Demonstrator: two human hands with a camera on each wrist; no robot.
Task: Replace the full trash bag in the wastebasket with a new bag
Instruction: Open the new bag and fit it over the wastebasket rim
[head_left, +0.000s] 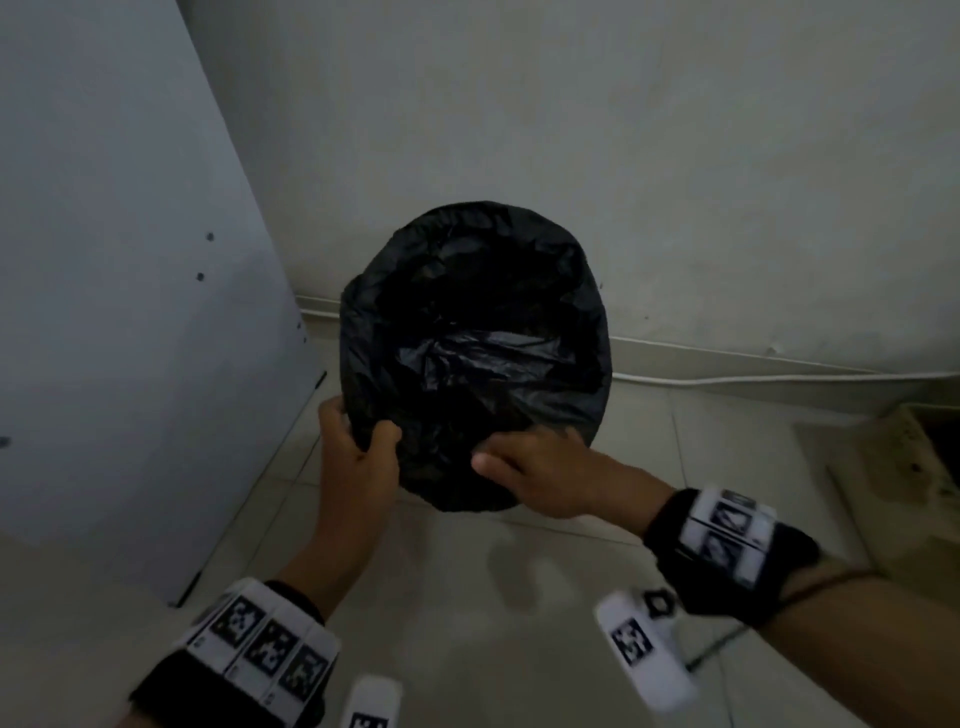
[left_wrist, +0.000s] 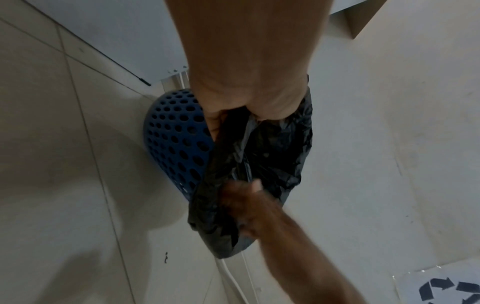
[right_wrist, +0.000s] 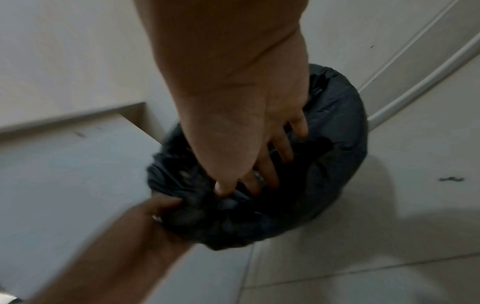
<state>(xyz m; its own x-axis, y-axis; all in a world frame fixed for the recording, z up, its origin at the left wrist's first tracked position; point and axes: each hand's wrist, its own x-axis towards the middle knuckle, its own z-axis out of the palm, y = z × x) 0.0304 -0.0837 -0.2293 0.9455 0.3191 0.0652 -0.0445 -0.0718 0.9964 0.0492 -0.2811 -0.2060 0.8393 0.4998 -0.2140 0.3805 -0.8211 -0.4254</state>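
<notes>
The left hand (head_left: 358, 457) pinches the black bag (head_left: 475, 343) at the near rim of the blue bin (left_wrist: 174, 135). The right hand (head_left: 540, 473) grabs it beside.

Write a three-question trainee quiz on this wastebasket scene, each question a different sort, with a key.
1. True or false: the black trash bag is folded over the rim of the blue wastebasket.
2. The left hand has its grip on: A) the white cable B) the bag's edge C) nothing.
3. Fill in: the wastebasket's blue wall is full of round ____.

Key: 1 true; 2 B; 3 holes. The right hand has fingers over the bag's near edge.
</notes>
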